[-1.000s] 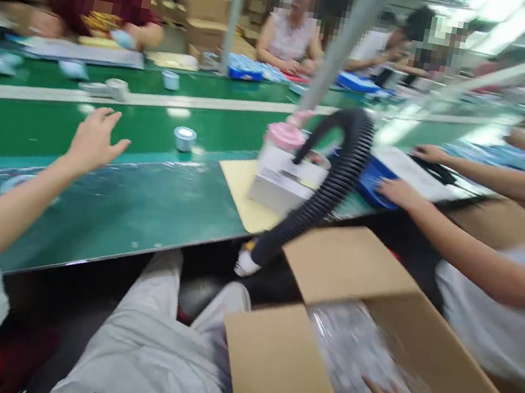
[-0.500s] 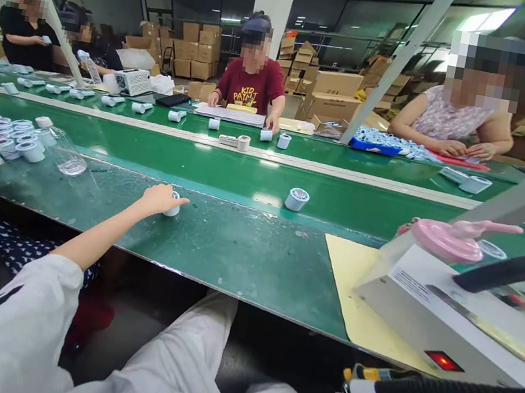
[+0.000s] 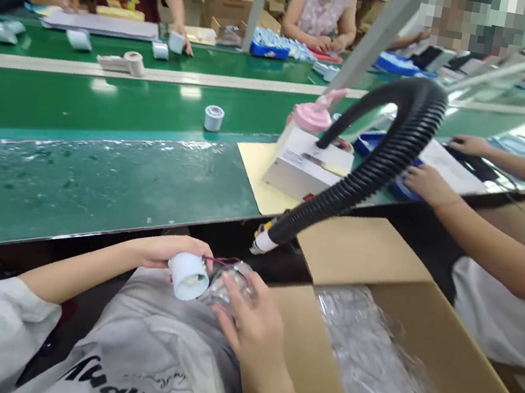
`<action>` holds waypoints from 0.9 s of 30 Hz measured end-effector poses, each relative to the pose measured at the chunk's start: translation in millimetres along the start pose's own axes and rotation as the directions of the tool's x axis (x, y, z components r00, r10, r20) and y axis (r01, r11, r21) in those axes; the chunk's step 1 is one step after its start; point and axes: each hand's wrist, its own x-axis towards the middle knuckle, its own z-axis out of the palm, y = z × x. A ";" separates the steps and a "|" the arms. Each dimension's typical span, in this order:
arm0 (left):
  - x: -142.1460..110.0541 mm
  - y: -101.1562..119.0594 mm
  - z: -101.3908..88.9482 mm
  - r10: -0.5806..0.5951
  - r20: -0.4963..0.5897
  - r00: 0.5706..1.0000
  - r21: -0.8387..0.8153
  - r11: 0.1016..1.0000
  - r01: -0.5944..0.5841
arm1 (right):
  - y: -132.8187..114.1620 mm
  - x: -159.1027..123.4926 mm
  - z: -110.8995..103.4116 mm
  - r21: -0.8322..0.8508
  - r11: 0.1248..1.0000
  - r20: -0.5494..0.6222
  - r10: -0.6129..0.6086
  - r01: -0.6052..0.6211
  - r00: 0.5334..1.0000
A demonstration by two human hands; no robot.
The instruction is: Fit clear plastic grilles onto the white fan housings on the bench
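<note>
Though it looks stiff, the pale-blue plastic cup (image 3: 186, 274) is, I'd guess, light and slick, best held round its outer wall, and the clear plastic shell (image 3: 217, 285) thin enough to dent. The left hand (image 3: 172, 250) grips the cup from behind, mouth tipped toward the right hand (image 3: 257, 324), which clasps the shell just beyond its palm.

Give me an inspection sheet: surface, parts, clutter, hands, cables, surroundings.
Surface: green bench, glossy, pale marks.
Parts: cup and clear part, close together; second cup on the belt.
Clutter: yellow sheet under white box; pink-lidded bottle behind it.
Hands: left hand holds cup; right hand holds clear part.
Cables: thin wire near left hand, ends unclear; black hose arches from white box.
Surroundings: open carton of clear plastic at right; co-workers opposite and to the right.
</note>
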 end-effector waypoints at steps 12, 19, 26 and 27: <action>-0.4 -9.5 27.9 0.465 -0.015 0.885 0.548 0.745 -0.382 | 1.0 3.9 6.4 0.432 0.787 0.312 0.327 -0.440 0.892; -0.1 -26.9 24.3 0.513 0.083 0.855 0.580 0.673 -0.460 | -2.4 10.2 -3.3 0.652 0.539 0.258 0.504 -0.533 0.824; -2.1 -23.8 28.5 0.380 0.078 0.922 0.331 0.862 -0.384 | 7.1 8.1 -5.9 0.773 0.406 0.270 0.484 -0.487 0.832; -2.3 -24.6 29.4 0.339 0.053 0.939 0.237 0.909 -0.342 | 8.4 7.1 -6.6 0.755 0.468 0.259 0.431 -0.459 0.864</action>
